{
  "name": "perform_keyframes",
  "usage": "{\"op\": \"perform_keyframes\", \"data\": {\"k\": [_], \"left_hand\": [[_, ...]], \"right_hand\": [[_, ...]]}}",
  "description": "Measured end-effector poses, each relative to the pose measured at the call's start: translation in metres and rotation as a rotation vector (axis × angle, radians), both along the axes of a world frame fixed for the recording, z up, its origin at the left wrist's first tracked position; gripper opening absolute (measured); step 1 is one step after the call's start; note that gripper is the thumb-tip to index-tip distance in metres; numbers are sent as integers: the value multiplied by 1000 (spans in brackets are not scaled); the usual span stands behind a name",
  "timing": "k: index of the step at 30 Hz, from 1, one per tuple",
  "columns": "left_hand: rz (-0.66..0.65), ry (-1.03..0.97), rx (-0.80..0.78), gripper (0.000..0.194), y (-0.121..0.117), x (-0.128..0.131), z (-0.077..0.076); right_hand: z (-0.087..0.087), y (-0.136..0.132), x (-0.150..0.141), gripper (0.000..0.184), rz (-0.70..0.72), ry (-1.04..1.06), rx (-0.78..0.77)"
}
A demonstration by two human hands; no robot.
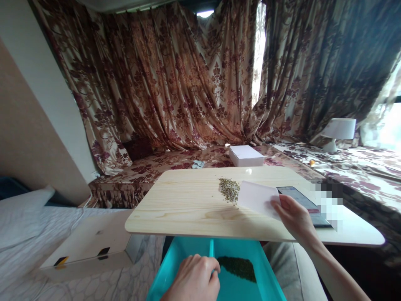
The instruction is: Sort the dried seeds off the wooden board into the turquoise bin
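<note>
My right hand (294,215) pinches the right end of a thin white card (257,197), held at a slant just over the tabletop. The card's left edge is at a loose pile of small green-brown dried bits (230,190); I cannot tell if it touches them. Below the table's near edge is a turquoise tray (269,271) split by a divider (211,247). My left hand (197,278) is closed over the divider, its fingertips partly hidden. Dark green dried bits (238,267) lie in the tray's right compartment.
The pale wooden table (175,200) bears a tablet (300,202) at its right. A white box (246,155) stands beyond it, with a lamp (340,129) at the far right. Another white box (90,240) lies on the bed at left.
</note>
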State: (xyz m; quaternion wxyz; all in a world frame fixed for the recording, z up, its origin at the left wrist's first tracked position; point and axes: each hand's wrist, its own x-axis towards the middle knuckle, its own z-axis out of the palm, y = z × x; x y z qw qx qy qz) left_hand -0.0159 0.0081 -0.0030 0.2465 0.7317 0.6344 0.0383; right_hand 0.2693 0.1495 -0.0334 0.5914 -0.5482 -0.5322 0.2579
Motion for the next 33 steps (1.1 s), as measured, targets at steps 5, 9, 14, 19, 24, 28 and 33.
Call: {"op": "perform_keyframes", "data": {"k": [5,9,14,19,24,28,33], "left_hand": [[-13,-5,4,38,3,-1,-4],[-29,20,-9,37,6,0,-3],[-26,15,1,38,6,0,-3],[-23,19,1,38,6,0,-3],[-29,25,8,38,6,0,-4],[-21,20,7,38,6,1,-3],[-19,25,-3,38,5,2,3]], "right_hand": [[2,-4,-1,30,33,-4,12],[4,-1,-3,28,15,-8,26],[3,5,-7,27,24,2,-3],[3,4,-11,32,75,46,-3],[4,-3,-4,32,26,13,-10],[2,-9,-1,34,28,-4,12],[8,-13,-8,34,45,-4,7]]}}
